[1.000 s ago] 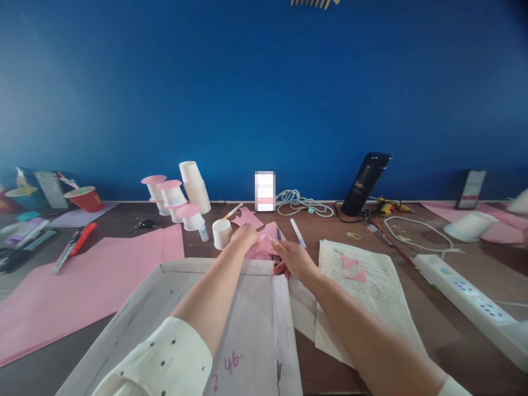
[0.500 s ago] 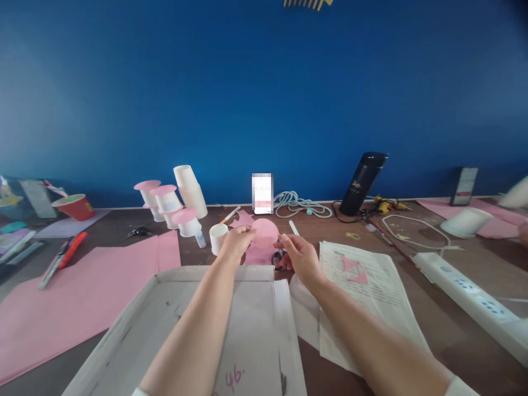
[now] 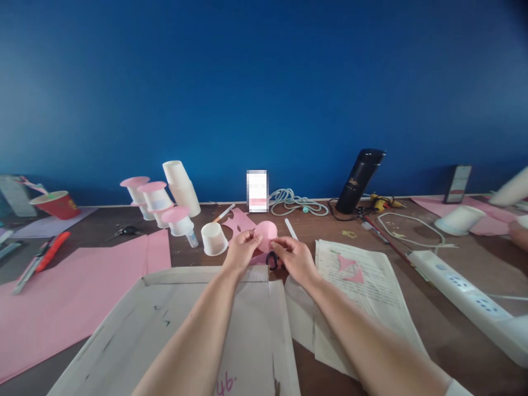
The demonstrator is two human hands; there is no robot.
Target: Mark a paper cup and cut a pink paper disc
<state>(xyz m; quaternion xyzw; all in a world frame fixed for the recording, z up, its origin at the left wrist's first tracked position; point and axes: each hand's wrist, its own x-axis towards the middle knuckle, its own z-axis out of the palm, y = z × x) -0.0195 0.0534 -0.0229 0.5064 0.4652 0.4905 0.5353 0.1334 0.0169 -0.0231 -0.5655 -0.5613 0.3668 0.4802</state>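
My left hand [image 3: 242,252] pinches the left edge of a pink paper circle [image 3: 267,232]. On the circle's right edge, the thumb and fingers of my right hand [image 3: 295,257] are closed. Dark loops that look like scissors handles [image 3: 272,260] show just under the circle, close to my right fingers; whether they touch is unclear. Behind lies a pink paper scrap [image 3: 239,220] with cut-out edges. An upright white paper cup [image 3: 214,240] stands left of my left hand. Farther left, several white cups topped with pink discs [image 3: 175,213] stand near stacked white cups [image 3: 181,190].
A shallow white box lid [image 3: 165,330] lies under my forearms. Pink sheets [image 3: 94,280] with a red utility knife [image 3: 51,252] are left. Printed papers [image 3: 371,291], a power strip [image 3: 462,286] and a black flask [image 3: 358,181] are right. Another person's hand [image 3: 520,234] shows at the right edge.
My hands have come closer together, and my right fingers now meet the circle's edge. The circle looks tilted and lower. The whole view has shifted slightly.
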